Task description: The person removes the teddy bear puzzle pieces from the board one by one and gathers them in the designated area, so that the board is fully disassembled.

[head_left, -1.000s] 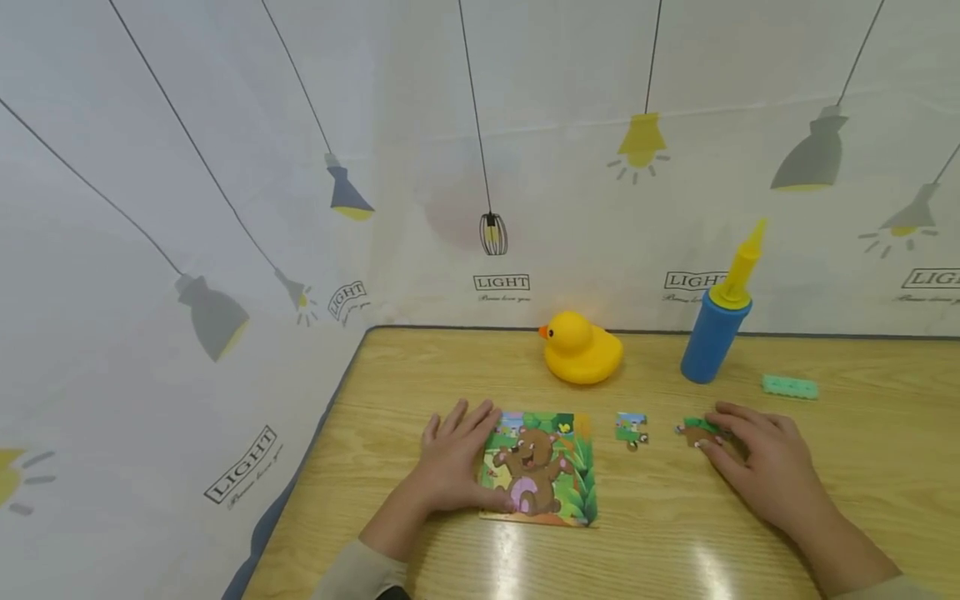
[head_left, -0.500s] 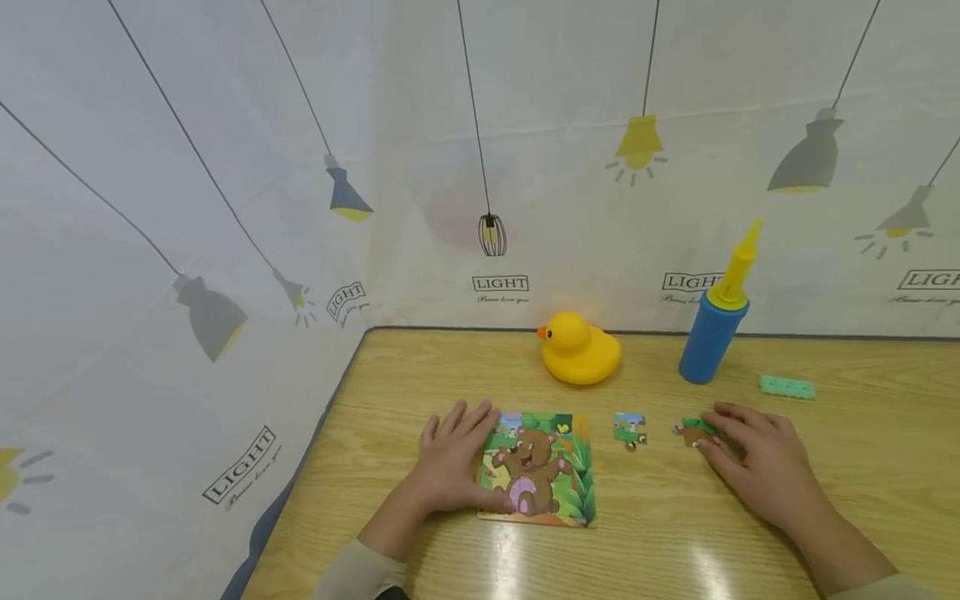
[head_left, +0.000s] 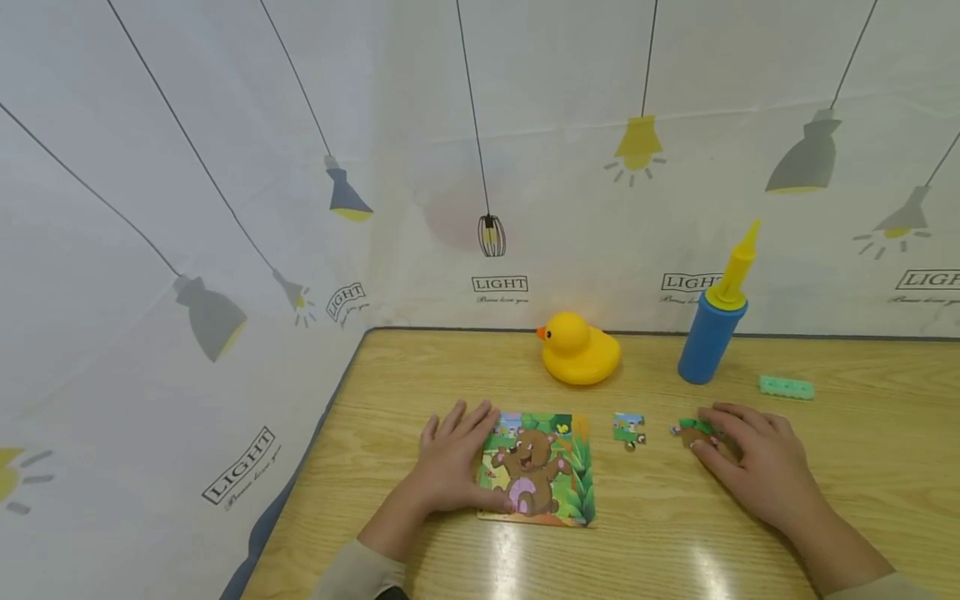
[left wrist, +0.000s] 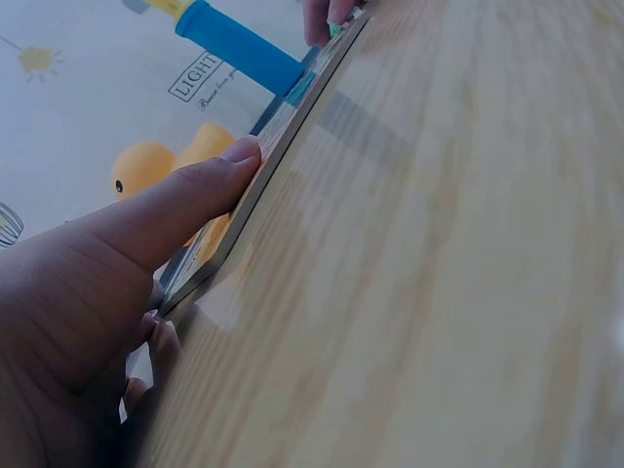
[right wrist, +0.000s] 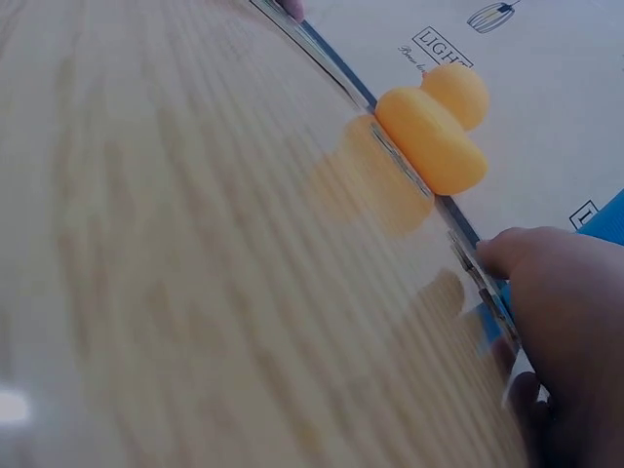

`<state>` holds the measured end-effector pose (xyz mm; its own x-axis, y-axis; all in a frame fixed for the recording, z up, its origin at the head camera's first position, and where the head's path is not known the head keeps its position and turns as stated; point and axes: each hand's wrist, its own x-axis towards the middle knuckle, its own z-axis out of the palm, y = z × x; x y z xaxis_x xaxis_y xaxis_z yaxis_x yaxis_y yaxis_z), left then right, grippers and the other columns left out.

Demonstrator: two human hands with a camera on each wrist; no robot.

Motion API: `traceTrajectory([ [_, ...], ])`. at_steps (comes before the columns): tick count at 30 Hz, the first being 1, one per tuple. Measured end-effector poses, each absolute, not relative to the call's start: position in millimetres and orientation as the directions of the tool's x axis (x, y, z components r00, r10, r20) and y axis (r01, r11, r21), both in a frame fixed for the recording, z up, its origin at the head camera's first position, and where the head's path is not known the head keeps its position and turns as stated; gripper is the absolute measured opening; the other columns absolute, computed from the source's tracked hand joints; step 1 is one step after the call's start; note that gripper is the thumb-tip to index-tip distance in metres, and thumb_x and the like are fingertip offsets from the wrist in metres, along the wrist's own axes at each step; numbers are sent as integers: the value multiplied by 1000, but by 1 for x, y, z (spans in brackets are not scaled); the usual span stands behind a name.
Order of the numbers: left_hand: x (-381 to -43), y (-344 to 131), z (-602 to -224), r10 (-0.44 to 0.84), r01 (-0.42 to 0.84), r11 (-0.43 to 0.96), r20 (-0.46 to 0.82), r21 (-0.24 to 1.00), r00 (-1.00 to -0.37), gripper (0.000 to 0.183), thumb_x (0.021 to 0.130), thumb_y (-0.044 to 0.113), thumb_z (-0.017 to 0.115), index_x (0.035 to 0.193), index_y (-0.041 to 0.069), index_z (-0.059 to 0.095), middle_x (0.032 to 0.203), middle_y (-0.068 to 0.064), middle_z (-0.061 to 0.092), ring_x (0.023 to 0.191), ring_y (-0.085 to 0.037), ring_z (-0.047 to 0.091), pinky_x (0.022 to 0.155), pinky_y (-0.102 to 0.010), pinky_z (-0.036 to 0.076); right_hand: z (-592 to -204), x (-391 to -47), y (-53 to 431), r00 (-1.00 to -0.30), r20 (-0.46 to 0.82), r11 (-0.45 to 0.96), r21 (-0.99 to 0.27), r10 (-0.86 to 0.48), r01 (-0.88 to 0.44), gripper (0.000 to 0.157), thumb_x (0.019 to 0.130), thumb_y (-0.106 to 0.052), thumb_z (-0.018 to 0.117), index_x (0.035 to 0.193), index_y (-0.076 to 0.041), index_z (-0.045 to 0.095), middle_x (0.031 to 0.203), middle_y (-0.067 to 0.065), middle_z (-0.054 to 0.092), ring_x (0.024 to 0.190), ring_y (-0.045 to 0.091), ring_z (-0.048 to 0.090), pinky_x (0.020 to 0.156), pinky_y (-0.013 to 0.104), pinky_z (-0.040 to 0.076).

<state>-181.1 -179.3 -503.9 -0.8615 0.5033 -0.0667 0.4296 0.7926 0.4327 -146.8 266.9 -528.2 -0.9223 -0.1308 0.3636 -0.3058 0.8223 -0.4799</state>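
Note:
A square bear jigsaw puzzle (head_left: 537, 471) lies flat on the wooden table. My left hand (head_left: 453, 467) is at its left side, fingers spread along the edge. Its thumb rests on the lower part of the picture, and the left wrist view shows that thumb (left wrist: 210, 185) on the board's top. Right of the puzzle, my right hand (head_left: 761, 462) holds a brown-and-green puzzle piece (head_left: 693, 433) on the table between thumb and fingers, partly covering it. Between puzzle and hand lies a loose blue-and-green puzzle piece (head_left: 628, 428).
A yellow rubber duck (head_left: 579, 350) sits behind the puzzle. Farther right stands a blue hand pump (head_left: 707, 337) with a yellow nozzle. A mint-green toy block (head_left: 786, 387) lies beyond my right hand. A lamp-print sheet (head_left: 420, 167) hangs behind the table (head_left: 630, 550).
The head view has drifted slightly. My right thumb and fingers have shifted a little left over the piece; my left hand keeps its place on the puzzle.

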Motion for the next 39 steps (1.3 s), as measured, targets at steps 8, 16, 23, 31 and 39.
traceTrajectory([
  [8,-184,-178,-508,504,437,795,-58,420,-862,136,64,84,84,171,19,28,178,-2,19,163,-41,6,121,-75,-1,-527,-149,264,-883,462,819,-475,-80,-322,44,89,-25,87,125,-4,74,131,25,66,119,55,52,91,70,35],
  [16,-183,-179,-510,510,446,788,-44,424,-859,135,65,83,83,171,18,30,177,-4,20,162,-42,7,120,-77,0,-529,-153,246,-837,546,837,-445,-29,-319,31,83,-21,87,108,-4,79,120,24,71,111,53,55,87,68,37],
  [23,-183,-179,-509,499,435,798,-51,417,-865,135,64,85,83,170,18,31,177,-3,21,162,-42,8,120,-76,0,-528,-154,221,-800,593,818,-414,-89,-399,24,81,-17,87,102,-7,81,115,18,73,107,47,58,85,65,40],
  [31,-183,-180,-510,493,431,803,-54,412,-868,136,64,86,82,171,21,30,178,-1,19,163,-40,7,121,-75,-2,-524,-152,178,-818,549,806,-399,-170,-436,22,85,-21,87,103,-11,81,116,11,73,106,39,60,82,59,43],
  [39,-184,-180,-512,499,436,802,-55,409,-865,136,65,87,80,171,21,28,178,0,18,163,-39,5,121,-74,-2,-523,-154,134,-891,409,826,-419,-198,-376,28,92,-32,83,111,-12,80,124,9,71,116,36,56,93,60,41],
])
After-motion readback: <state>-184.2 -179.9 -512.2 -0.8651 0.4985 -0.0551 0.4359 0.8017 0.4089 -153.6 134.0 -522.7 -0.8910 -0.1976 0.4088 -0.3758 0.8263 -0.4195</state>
